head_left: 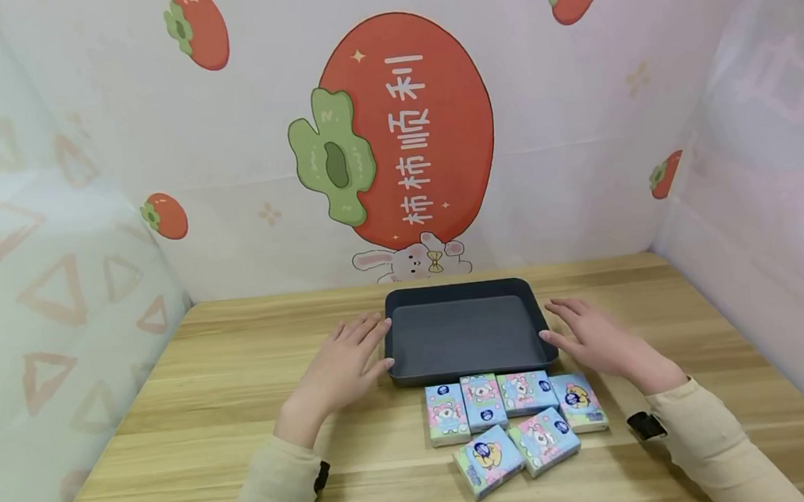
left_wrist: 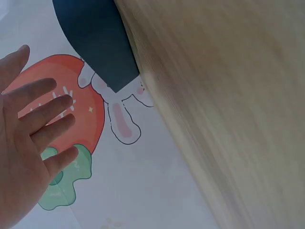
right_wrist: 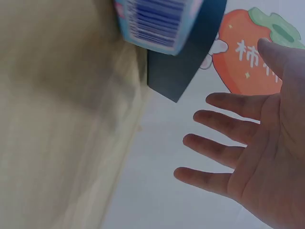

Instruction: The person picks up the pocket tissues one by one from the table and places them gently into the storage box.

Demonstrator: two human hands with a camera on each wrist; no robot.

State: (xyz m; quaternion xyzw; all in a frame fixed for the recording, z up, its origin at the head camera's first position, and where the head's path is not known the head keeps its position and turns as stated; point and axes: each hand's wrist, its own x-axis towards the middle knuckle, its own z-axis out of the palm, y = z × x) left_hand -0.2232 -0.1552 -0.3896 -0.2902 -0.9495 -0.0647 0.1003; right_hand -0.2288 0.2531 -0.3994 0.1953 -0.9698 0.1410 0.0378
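Observation:
A dark grey rectangular tray [head_left: 467, 339] lies on the wooden table with nothing in it. At its left side is my left hand [head_left: 343, 364], fingers spread, the fingertips close to the rim. My right hand [head_left: 592, 338] mirrors it at the right side, thumb near the tray's edge. Both wrist views show the left palm [left_wrist: 28, 138] and the right palm [right_wrist: 267, 148] with extended fingers and nothing held. In front of the tray lie several light-blue tissue packs [head_left: 488, 460] with cartoon prints; one pack [right_wrist: 157, 21] shows its barcode in the right wrist view.
The wooden table [head_left: 195, 428] runs back to a white wall cloth [head_left: 554, 190] printed with large persimmons and a rabbit. Similar patterned cloths hang along the left [head_left: 35, 235] and right [head_left: 779, 210] sides. A dark wrist strap [head_left: 647, 425] sits at the right sleeve.

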